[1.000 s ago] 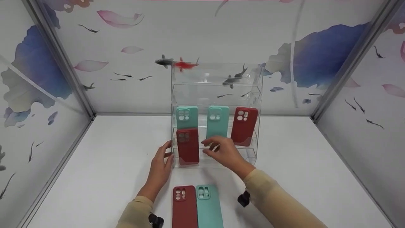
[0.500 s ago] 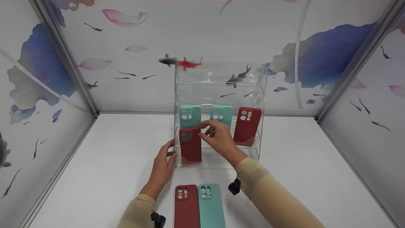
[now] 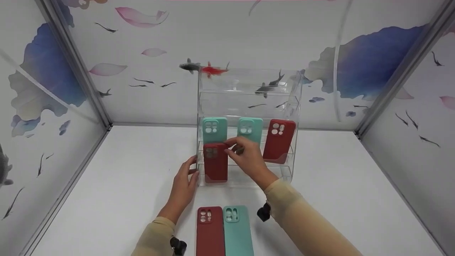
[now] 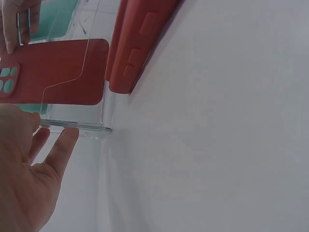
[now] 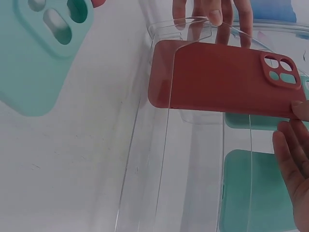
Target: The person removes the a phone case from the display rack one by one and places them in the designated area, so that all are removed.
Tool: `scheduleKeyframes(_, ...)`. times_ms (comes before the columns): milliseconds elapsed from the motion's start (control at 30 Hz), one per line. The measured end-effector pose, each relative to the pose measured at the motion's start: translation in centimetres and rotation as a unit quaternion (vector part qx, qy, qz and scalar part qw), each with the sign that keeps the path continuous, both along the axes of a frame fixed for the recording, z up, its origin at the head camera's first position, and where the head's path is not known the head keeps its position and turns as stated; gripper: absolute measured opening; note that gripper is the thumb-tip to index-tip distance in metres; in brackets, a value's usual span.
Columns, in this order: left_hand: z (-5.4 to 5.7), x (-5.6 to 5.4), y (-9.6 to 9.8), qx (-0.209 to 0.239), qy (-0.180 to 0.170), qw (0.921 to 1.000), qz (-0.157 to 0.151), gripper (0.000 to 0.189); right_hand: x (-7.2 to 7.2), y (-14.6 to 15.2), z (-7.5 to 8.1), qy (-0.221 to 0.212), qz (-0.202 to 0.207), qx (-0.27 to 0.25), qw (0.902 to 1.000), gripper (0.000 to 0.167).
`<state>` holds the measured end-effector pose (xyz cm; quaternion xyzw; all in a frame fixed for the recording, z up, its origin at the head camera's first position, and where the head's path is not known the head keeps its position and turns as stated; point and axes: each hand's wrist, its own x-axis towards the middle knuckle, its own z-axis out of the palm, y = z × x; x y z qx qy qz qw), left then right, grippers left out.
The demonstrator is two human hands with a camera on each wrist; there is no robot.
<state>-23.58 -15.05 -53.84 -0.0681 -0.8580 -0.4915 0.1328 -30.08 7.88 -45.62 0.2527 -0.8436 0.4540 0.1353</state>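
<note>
In the head view a clear tiered acrylic rack stands upright. A red phone case sits in its lowest tier at the left. My right hand pinches this case's upper right corner, its thumb over the front face. My left hand rests against the rack's left side, fingertips touching the side panel. One tier up stand a teal phone case at the left, a second teal case in the middle, partly behind my right hand, and a tilted red case at the right.
A red phone case and a teal one lie side by side on the white table in front of the rack. Patterned panels with grey metal edges enclose the back and sides.
My right hand has moved up and left from the space beside the lower red case to its upper corner. My left hand has stayed at the rack's side.
</note>
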Motion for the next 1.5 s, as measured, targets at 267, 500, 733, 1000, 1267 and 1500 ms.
scheduleKeyframes(267,0.0,0.1,0.0,0.002,0.001,1.0,0.003,0.056,0.4,0.2,-0.1,0.009,0.0,-0.003,1.0,0.022)
scheduleKeyframes(500,0.0,0.0,0.1,-0.003,0.001,1.0,0.005,0.056,0.5,0.5,-0.2,0.019,-0.008,-0.002,0.9998,0.022)
scheduleKeyframes(733,-0.1,0.0,0.0,-0.008,0.002,1.0,0.004,0.055,0.9,0.6,-0.2,0.021,-0.001,-0.01,0.9997,0.021)
scheduleKeyframes(1000,0.0,0.0,0.0,-0.003,-0.003,1.0,0.003,0.055,1.3,0.8,-0.1,0.023,0.005,-0.024,0.9994,0.02)
scheduleKeyframes(1267,0.0,0.0,0.1,-0.001,-0.005,0.9999,0.01,0.056,2.0,1.4,1.0,0.033,0.005,-0.037,0.9988,0.021)
scheduleKeyframes(1500,0.1,0.0,0.2,-0.003,-0.019,0.9997,0.014,0.057,2.5,2.4,2.2,0.05,0.007,-0.063,0.9967,0.023)
